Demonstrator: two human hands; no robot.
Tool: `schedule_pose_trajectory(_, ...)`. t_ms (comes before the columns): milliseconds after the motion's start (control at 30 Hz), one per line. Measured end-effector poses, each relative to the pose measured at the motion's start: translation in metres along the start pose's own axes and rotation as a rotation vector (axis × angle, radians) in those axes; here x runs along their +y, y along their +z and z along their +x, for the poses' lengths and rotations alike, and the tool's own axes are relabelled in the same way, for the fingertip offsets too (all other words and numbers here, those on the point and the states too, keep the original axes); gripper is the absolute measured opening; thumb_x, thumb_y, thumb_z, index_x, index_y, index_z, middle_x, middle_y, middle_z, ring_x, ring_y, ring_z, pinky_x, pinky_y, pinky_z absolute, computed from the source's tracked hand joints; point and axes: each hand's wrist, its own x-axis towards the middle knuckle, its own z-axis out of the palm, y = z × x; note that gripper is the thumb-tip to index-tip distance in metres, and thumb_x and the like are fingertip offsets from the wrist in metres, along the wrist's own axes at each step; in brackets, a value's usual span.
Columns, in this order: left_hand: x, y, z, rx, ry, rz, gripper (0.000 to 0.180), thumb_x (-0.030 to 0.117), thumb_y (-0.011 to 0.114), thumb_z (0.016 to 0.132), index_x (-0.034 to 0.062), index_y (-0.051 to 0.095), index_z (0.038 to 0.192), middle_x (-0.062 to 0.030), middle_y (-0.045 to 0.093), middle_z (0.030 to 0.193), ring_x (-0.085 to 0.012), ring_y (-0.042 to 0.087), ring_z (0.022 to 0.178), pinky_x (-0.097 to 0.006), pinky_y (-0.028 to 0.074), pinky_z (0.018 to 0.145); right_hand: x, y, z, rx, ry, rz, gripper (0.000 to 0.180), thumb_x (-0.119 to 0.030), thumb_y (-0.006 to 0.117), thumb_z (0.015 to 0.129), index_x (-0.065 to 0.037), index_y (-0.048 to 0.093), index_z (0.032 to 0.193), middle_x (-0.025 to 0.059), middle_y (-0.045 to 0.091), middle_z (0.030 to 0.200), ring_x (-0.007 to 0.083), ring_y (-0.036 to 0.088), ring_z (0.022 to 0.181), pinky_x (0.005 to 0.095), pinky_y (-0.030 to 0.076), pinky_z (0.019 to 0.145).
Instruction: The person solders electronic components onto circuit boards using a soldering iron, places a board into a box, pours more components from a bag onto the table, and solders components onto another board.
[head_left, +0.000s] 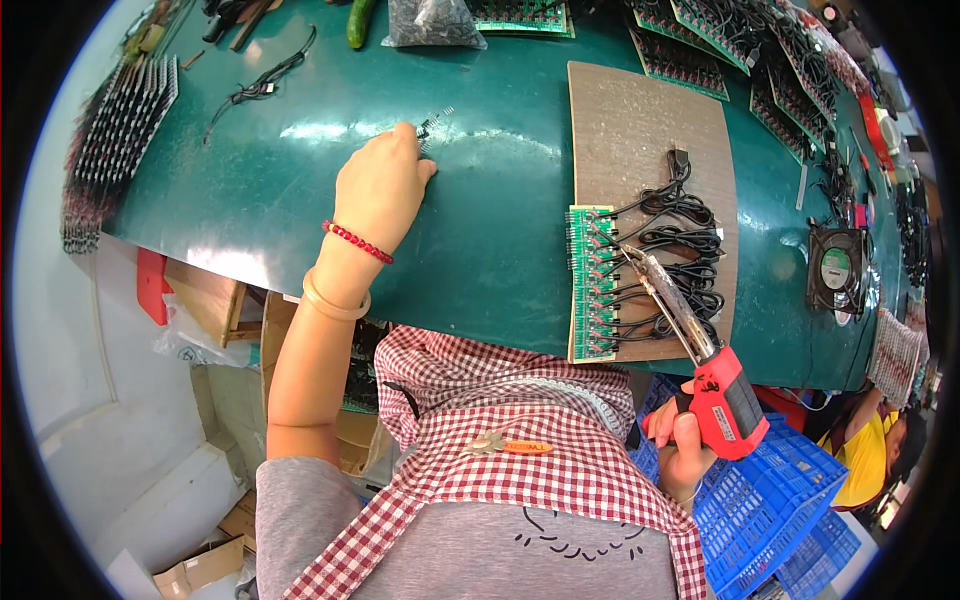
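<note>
One glossy green tabletop (480,250) is spread beneath the left hand (385,185). One flat brown board (640,120) is set to that hand's right. Beyond the right hand (682,435), one long green circuit panel (592,335) is laid along the board's left edge, with bundled black cables (685,208) attached. One red-and-black soldering gun (728,405) is gripped in the right hand. Small dark pin-like parts (436,122) are seen at the curled left hand; whether any are pinched cannot be told. The cables' number is obscured by overlap. Two blue lattice crates (765,505) are seen beside the right hand, their contents indistinct. One grey plastic bag (432,25), cut off above, beyond the left hand, is filled with unclear contents.
</note>
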Motion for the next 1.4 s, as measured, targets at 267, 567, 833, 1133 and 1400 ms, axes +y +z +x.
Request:
schedule_pose_trajectory(267, 0.005, 0.003, -0.011, 0.023, 0.089, -0.018, 0.014, 0.007, 0.061, 0.077, -0.0022, 0.051, 0.08, -0.0175, 0.059, 0.076, -0.0345, 0.058, 0.077, -0.042, 0.046, 0.068, -0.001, 0.008, 0.007, 0.002, -0.132, -0.064, 0.031, -0.018, 0.046, 0.091, 0.004, 0.039, 0.112, 0.0047, 0.043, 0.058, 0.0116, 0.039, 0.047, 0.0269, 0.037, 0.046)
schedule_pose_trajectory(567, 0.01, -0.011, -0.003, 0.022, 0.286, 0.003, 0.008, 0.003, 0.056, 0.08, -0.0035, 0.05, 0.08, -0.0157, 0.059, 0.071, -0.0297, 0.06, 0.066, -0.037, 0.048, 0.06, -0.001, 0.017, 0.01, -0.057, -0.195, -0.008, 0.031, -0.018, 0.046, 0.091, 0.002, 0.038, 0.114, 0.0047, 0.042, 0.057, 0.0115, 0.039, 0.047, 0.0268, 0.037, 0.046)
schedule_pose_trajectory(833, 0.113, -0.029, -0.102, -0.943, -0.067, -1.541, 0.01, 0.007, 0.056, 0.089, -0.0008, 0.051, 0.087, -0.0047, 0.059, 0.073, -0.0087, 0.06, 0.062, -0.02, 0.05, 0.051, -0.016, 0.052, 0.024, -0.139, 0.021, -0.2, 0.043, 0.007, 0.054, 0.082, 0.0, 0.038, 0.121, 0.0081, 0.054, 0.091, 0.0139, 0.054, 0.079, 0.0277, 0.046, 0.069)
schedule_pose_trajectory(1133, 0.116, -0.023, -0.108, -0.825, -0.066, -1.509, 0.008, 0.005, 0.053, 0.091, -0.0028, 0.052, 0.09, -0.0057, 0.061, 0.077, -0.0083, 0.06, 0.062, -0.021, 0.05, 0.052, -0.016, 0.053, 0.031, -0.21, -0.028, -0.313, 0.037, 0.008, 0.054, 0.081, 0.0, 0.042, 0.115, 0.0036, 0.052, 0.084, 0.0086, 0.05, 0.075, 0.0235, 0.042, 0.066)
schedule_pose_trajectory(1400, 0.106, -0.028, -0.097, -0.563, 0.303, -1.132, 0.005, 0.002, 0.058, 0.083, -0.0025, 0.057, 0.085, -0.0071, 0.063, 0.071, -0.0113, 0.061, 0.058, -0.025, 0.048, 0.051, -0.008, 0.051, 0.032, -0.172, -0.011, -0.42, 0.025, 0.005, 0.062, 0.074, -0.002, 0.055, 0.098, 0.0055, 0.053, 0.086, 0.0152, 0.055, 0.076, 0.0273, 0.045, 0.064)
